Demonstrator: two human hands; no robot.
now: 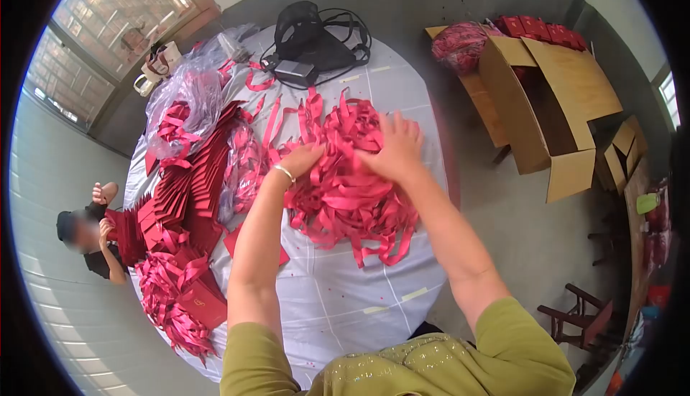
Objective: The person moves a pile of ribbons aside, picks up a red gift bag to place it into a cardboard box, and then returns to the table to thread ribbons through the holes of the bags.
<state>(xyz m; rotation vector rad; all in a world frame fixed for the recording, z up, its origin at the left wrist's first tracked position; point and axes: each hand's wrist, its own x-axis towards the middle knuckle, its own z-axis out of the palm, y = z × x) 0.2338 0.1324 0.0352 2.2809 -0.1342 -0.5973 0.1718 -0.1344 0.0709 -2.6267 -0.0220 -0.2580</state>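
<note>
A big tangled heap of pinkish-red ribbons (352, 198) lies on the cloth-covered table, with both my hands at its far half. My left hand (305, 159), a bangle at its wrist, is closed at the heap's left side, its fingertips pinching ribbon and partly hidden. My right hand (397, 150) rests over the heap's right side, fingers spread and thumb apart, pressing against the ribbons. Some ribbon between the hands is slightly blurred. A flat red piece (277, 252), partly covered by my left forearm, lies to the left of the heap.
Left on the table are fanned red folded bags (183, 187), another ribbon pile (172, 277) and clear plastic wrapping (190, 98). A black bag with cables (305, 33) sits at the back. A person (90, 241) works at the left edge. An open carton (535, 101) stands right.
</note>
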